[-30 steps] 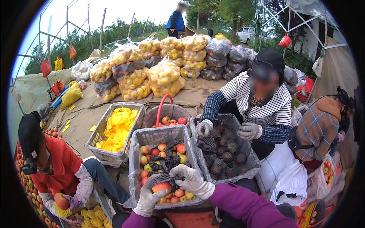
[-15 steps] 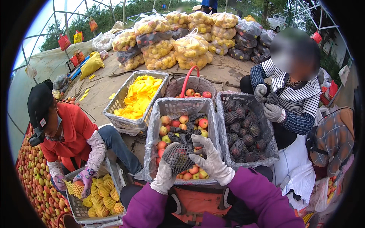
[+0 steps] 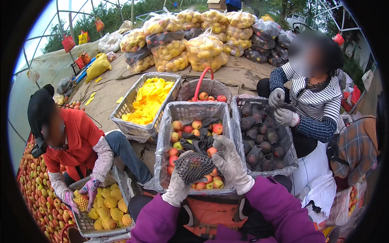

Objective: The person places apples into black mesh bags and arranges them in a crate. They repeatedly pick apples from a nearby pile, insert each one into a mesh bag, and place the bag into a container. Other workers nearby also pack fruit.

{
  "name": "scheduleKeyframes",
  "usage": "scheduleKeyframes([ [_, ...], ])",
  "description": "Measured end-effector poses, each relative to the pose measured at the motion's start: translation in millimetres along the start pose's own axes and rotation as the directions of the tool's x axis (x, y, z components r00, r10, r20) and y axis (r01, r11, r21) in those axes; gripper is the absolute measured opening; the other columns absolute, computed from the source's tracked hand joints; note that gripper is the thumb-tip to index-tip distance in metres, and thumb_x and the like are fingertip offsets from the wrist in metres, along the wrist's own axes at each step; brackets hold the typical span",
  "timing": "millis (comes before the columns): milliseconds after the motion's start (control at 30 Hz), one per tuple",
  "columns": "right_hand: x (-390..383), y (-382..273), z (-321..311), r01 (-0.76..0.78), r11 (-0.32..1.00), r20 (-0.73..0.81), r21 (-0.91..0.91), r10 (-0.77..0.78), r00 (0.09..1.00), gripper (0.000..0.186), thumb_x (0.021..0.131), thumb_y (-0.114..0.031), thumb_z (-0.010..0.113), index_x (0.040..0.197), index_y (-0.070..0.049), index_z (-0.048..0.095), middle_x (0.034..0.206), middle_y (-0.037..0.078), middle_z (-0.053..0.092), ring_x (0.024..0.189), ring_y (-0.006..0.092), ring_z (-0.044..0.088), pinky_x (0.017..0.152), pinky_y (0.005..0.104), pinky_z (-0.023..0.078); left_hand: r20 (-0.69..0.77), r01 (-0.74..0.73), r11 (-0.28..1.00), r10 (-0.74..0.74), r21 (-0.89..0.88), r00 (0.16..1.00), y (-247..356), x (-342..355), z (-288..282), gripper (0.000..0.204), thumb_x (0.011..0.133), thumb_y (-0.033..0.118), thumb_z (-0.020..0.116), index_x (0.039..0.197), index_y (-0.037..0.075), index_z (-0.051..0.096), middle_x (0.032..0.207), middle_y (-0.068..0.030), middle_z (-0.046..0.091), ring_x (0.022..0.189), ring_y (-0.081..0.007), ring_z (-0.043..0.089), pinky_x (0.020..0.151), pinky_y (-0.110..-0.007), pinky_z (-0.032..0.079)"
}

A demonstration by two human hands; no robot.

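Observation:
My gloved left hand [image 3: 179, 182] grips an apple wrapped in dark mesh foam netting [image 3: 192, 166]. My gloved right hand [image 3: 231, 162] is just to the right of it, fingers raised and apart. Both hands are over the front part of a plastic-lined crate [image 3: 170, 113] that holds red and yellow-green apples [image 3: 176, 125] and loose dark nets [image 3: 193, 144]. To its right stands another lined crate [image 3: 283, 170] with several net-wrapped apples [image 3: 255, 154].
Co-workers [image 3: 81, 150] [image 3: 312, 101] sit left and right with netted fruit. Behind are a crate of yellow nets [image 3: 148, 97], a red-handled basket [image 3: 186, 91] and stacked bags of fruit [image 3: 170, 52]. Loose apples [image 3: 42, 194] are piled at far left; a red seat [image 3: 210, 212] is below my hands.
The apple in my left hand became covered by the net, and my right hand's fingers moved away from it. The view shifted since a second ago. The right co-worker's hands rose above their crate.

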State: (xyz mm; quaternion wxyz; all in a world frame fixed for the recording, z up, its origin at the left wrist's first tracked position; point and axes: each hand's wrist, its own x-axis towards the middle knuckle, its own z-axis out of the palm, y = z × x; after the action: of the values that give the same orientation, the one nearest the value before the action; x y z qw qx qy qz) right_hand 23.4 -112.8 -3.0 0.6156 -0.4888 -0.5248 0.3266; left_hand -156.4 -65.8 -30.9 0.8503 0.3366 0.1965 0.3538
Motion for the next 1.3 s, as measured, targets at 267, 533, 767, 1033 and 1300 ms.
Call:
scheduleKeyframes([
  [267, -11, 17, 14, -0.272, 0.925, 0.155, 0.266, 0.238, 0.959, 0.034, 0.098, -0.021, 0.052, 0.128, -0.006, 0.048, 0.125, 0.006, 0.053, 0.116, 0.0131, 0.048, 0.1, 0.0282, 0.039, -0.025, 0.136, 0.983, -0.14, -0.121, 0.99, 8, -2, 33, 0.074, 0.087, 0.064, 0.046, 0.139, 0.012, 0.036, 0.134, -0.0095, 0.048, 0.123, -0.0279, 0.049, 0.1, -0.049, 0.043],
  [533, -15, 39, 23, -0.252, 0.96, 0.046, 0.121, 0.249, 0.967, 0.036, 0.094, -0.017, 0.058, 0.127, -0.005, 0.048, 0.117, 0.005, 0.056, 0.108, 0.0126, 0.053, 0.095, 0.028, 0.043, -0.072, -0.152, 0.885, 0.204, 0.439, 0.976, -22, 6, 15, 0.054, 0.085, 0.015, 0.067, 0.13, 0.002, 0.04, 0.115, -0.0072, 0.056, 0.101, -0.0143, 0.057, 0.085, -0.027, 0.049],
  [767, -23, 38, 36, -0.208, 0.904, 0.034, 0.373, 0.211, 0.977, 0.035, 0.092, -0.018, 0.061, 0.121, -0.003, 0.052, 0.112, 0.006, 0.06, 0.102, 0.0133, 0.057, 0.09, 0.027, 0.046, -0.383, -0.301, 0.859, 0.464, 0.413, 0.799, -38, 6, 36, 0.027, 0.095, 0.021, 0.054, 0.115, 0.004, 0.051, 0.105, -0.0063, 0.06, 0.093, -0.0152, 0.059, 0.082, -0.029, 0.049],
  [1033, -27, 72, 37, -0.201, 0.966, -0.053, 0.165, 0.212, 0.976, 0.035, 0.102, -0.032, 0.035, 0.114, -0.005, 0.053, 0.106, 0.007, 0.059, 0.1, 0.0154, 0.055, 0.09, 0.0289, 0.043, -0.166, -0.482, 0.714, 0.63, 0.508, 0.759, -40, 18, 24, 0.028, 0.096, 0.017, 0.048, 0.12, 0.002, 0.046, 0.116, -0.0122, 0.055, 0.104, -0.0207, 0.054, 0.089, -0.033, 0.045],
  [1300, -27, 69, 25, -0.134, 0.99, -0.07, -0.049, 0.13, 0.989, 0.03, 0.099, -0.019, 0.034, 0.119, -0.003, 0.05, 0.116, 0.014, 0.055, 0.109, 0.0242, 0.053, 0.095, 0.0338, 0.041, 0.139, -0.568, 0.384, 0.729, 0.728, 0.67, -32, 19, 46, 0.025, 0.091, 0.008, 0.049, 0.115, 0.002, 0.05, 0.115, -0.0135, 0.055, 0.108, -0.0224, 0.053, 0.096, -0.036, 0.041],
])
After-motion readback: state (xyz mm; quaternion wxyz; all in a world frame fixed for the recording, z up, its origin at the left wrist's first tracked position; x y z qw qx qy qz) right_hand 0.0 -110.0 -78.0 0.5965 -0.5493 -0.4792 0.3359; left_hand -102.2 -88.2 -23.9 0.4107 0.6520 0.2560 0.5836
